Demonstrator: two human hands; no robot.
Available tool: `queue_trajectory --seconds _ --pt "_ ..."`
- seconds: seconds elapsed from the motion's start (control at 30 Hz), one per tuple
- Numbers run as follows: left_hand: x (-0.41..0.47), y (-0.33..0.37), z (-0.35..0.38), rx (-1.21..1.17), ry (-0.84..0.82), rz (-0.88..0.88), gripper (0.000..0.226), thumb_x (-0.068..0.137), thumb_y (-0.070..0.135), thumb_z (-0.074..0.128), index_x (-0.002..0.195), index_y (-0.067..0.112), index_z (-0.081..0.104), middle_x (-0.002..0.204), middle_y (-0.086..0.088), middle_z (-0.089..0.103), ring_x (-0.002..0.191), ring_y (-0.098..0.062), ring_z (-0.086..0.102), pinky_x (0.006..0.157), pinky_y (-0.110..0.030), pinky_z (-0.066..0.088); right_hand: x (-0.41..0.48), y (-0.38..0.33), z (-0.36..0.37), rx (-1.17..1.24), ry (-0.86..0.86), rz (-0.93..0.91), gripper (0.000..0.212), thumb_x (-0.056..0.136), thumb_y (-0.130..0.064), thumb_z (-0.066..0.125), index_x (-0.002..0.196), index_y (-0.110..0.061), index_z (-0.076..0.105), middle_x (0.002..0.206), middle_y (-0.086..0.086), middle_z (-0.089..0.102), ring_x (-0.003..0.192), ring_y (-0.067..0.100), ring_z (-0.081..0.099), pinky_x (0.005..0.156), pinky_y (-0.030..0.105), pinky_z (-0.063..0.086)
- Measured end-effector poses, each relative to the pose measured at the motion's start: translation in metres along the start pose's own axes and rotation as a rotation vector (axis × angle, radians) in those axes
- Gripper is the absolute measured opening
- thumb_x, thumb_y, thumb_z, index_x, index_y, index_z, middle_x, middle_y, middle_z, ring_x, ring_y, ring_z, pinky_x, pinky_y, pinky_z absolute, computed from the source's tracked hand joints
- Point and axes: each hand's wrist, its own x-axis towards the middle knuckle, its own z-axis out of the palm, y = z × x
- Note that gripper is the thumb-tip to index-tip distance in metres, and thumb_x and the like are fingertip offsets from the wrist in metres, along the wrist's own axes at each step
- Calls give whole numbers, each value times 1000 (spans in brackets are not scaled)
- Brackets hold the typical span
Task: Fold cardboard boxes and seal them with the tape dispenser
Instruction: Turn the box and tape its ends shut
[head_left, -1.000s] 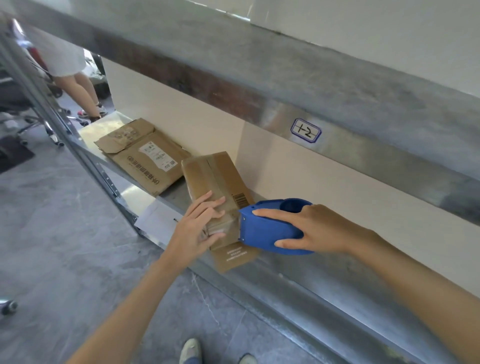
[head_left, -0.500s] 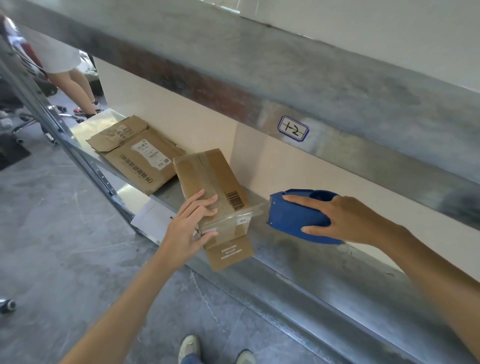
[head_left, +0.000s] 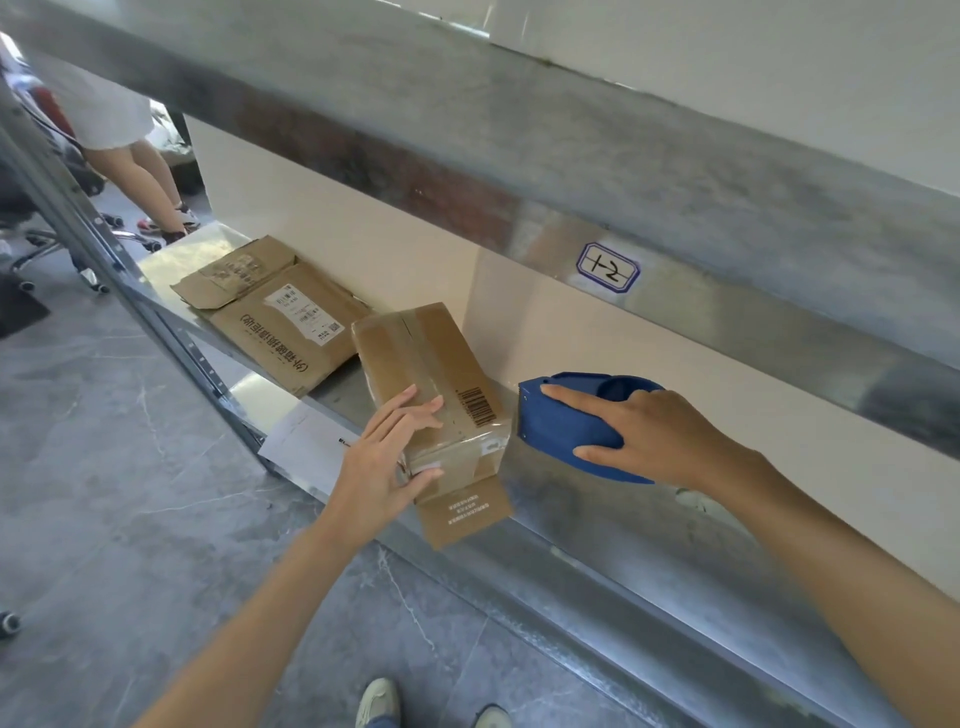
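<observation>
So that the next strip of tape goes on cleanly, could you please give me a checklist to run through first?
1. The box is pressed down by the left hand: ok.
2. The tape dispenser is held in the right hand: ok.
3. The box rests on the shelf: ok.
4. The end flap is folded shut: not ok, it juts past the shelf edge.
5. The tape dispenser touches the box: cannot tell.

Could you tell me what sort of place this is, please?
Probably a warehouse or packing area: a metal storage shelf with a handwritten bay label, a flattened carton bearing a shipping label, and a blue tape dispenser.
</observation>
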Motion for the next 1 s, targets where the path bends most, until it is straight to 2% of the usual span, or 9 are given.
queue_trajectory --seconds 0.07,0.13,0.23,0.33,0.4,0.53,0.67,0.8,1.0 --pt "1 1 -3 -8 2 -41 59 75 23 85 127 23 57 142 24 50 144 -7 34 109 -17 36 6 -13 2 -35 17 -8 74 97 -55 42 139 -57 -19 57 -7 40 51 9 35 51 26 37" --pt "3 2 -3 -1 10 -65 69 72 21 87 133 26 55 140 35 44 143 -3 34 105 -15 37 8 -20 8 -60 45 -2 78 93 -51 53 147 -52 -3 50 -9 31 43 7 27 42 23 23" --pt "3 0 -2 16 4 -56 71 71 19 88 133 25 55 140 25 51 143 -4 34 107 -21 39 11 -22 22 -25 102 -4 81 82 -44 73 151 -39 31 42 -9 29 35 7 26 39 18 8" --pt "1 -4 -1 14 5 -47 71 70 18 89 133 23 56 140 19 53 143 -4 35 108 -14 35 26 -31 35 -82 52 -11 77 97 -46 53 149 -43 -3 52 -5 42 44 13 39 42 26 23" --pt "2 -4 -1 12 -6 -48 71 71 19 88 134 23 55 141 19 52 144 -4 34 106 -10 34 35 -31 43 -38 54 -14 73 100 -48 43 144 -45 -15 57 -4 46 51 14 47 48 29 31" --pt "2 -3 0 6 0 -71 72 72 17 87 135 23 54 143 17 52 145 -4 31 103 -10 37 31 -22 56 118 63 109 74 97 -53 48 145 -51 -7 52 -6 41 46 10 43 48 27 35" --pt "2 -3 -1 -4 3 -55 72 72 18 88 135 25 52 144 22 49 145 -4 31 102 -13 41 20 -16 93 333 72 248 73 94 -54 54 153 -49 12 49 -5 39 43 10 40 56 35 49" --pt "3 -1 -2 -26 8 -53 76 71 17 88 135 31 49 143 35 43 145 -2 30 105 -12 38 11 -11 120 431 128 319 73 94 -51 57 151 -48 11 47 -4 37 40 14 38 52 39 49" --pt "3 0 -1 -52 14 -60 77 71 17 88 135 33 47 143 23 50 146 -6 31 114 -19 32 11 -10 138 530 207 328 75 94 -47 59 153 -47 13 47 -6 44 39 10 44 46 38 48"
